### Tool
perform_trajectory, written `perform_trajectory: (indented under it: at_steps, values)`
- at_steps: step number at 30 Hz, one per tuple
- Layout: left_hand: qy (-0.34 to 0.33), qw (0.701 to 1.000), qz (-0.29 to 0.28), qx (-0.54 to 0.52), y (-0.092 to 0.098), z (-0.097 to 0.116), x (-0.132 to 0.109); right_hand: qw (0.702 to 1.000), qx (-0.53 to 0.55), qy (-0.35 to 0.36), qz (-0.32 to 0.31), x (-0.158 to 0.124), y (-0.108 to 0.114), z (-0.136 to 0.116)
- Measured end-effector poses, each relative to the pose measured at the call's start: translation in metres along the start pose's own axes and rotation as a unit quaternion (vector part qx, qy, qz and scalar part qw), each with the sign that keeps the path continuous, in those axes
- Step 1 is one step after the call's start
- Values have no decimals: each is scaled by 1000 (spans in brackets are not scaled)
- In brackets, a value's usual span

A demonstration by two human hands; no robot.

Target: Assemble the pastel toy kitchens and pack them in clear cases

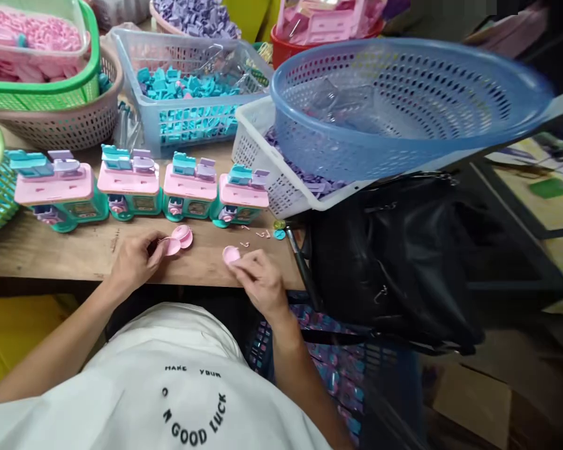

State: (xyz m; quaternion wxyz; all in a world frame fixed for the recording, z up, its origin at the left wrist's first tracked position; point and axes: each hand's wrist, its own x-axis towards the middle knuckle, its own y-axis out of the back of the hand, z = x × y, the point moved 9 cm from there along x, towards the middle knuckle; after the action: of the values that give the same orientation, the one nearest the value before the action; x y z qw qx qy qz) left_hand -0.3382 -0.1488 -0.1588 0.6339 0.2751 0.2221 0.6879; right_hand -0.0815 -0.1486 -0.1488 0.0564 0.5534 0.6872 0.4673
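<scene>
My left hand (143,257) pinches a small round pink plastic piece (171,246) by its edge, low over the front of the wooden table (89,253). Just beyond it lie more round pink pieces (184,235), overlapping. Between the thumb and fingers of my right hand (261,280) is another round pink piece (231,254), like a shallow dish. Several tiny pink bits (263,234) are scattered past that hand, beside a small teal disc (279,234). Behind both hands stands a row of several pink and teal toy units (190,187) with teal and lilac parts on top.
A blue basket of teal parts (192,109) and a green basket of pink parts (94,56) stand behind. At right, a large blue colander (309,140) rests on a white basket (258,150). A black bag (394,250) borders the table's right side.
</scene>
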Motion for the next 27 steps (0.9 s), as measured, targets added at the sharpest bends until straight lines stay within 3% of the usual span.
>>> perform_trajectory:
  at_steps: [3, 5, 8, 10, 13, 18, 23, 27]
  values:
    - [31, 999, -18, 20, 4, -13, -3, 996, 35, 46, -71, -1, -26, -11]
    - [18, 1000, 6, 15, 14, -8, -1, 999, 23, 20, -32, 7, -18, 1]
    - [-46, 998, 42, 25, 21, 15, 3, 997, -48, -59, 33, 19, 3, 35]
    - [-94, 994, 19, 50, 7, 34, 5, 993, -95, -74, 14, 24, 3, 49]
    - [-140, 985, -39, 91, -31, 58, 7, 993, -101, -58, -18, 26, -6, 55]
    - [-166, 972, -120, 118, -84, 72, 2, 995, -102, -18, 0, 6, -5, 44]
    - [-158, 975, -141, 74, -96, 68, -4, 990, -140, 14, -19, -34, 5, 38]
    - [-133, 981, -143, -12, -98, 64, 6, 994, -106, -5, -17, -55, 21, 41]
